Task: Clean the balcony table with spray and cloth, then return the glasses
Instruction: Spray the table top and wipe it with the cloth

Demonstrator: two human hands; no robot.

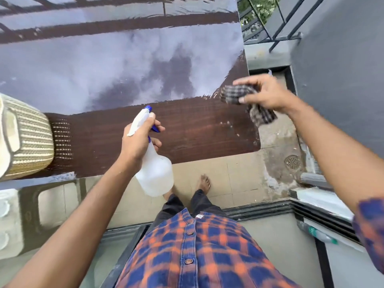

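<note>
Table (207, 129): dark brown wood grain, filling the far and left of the view. Its glossy far part mirrors pale sky and dark bars, and pale flecks lie near its right edge.
Floor (239, 179): beige tiles near the table, stained and grey toward the right wall. A bare foot (204, 181) stands on them.
Shirt (197, 252): blue and orange check, buttoned, at the near edge of the view.
Basket (31, 138): woven, striped cream and olive, on the table's left end, partly out of view.
Bottle (154, 173): clear plastic with a white head and blue nozzle, tilted. The nozzle points far over the table, and the body hangs over the table's near edge.
Left hand (137, 140): wrapped tight round the bottle's neck, thumb over the white head, fingers curled at the blue trigger.
Right hand (268, 96): over the table's right near corner, thumb and curled fingers gripping the cloth.
Cloth (234, 94): dark grey check, bunched in the right hand, one end hanging past the table's right edge. I cannot tell whether it touches the table.
Drain (292, 162): round metal grate in the floor, right of the table.
</note>
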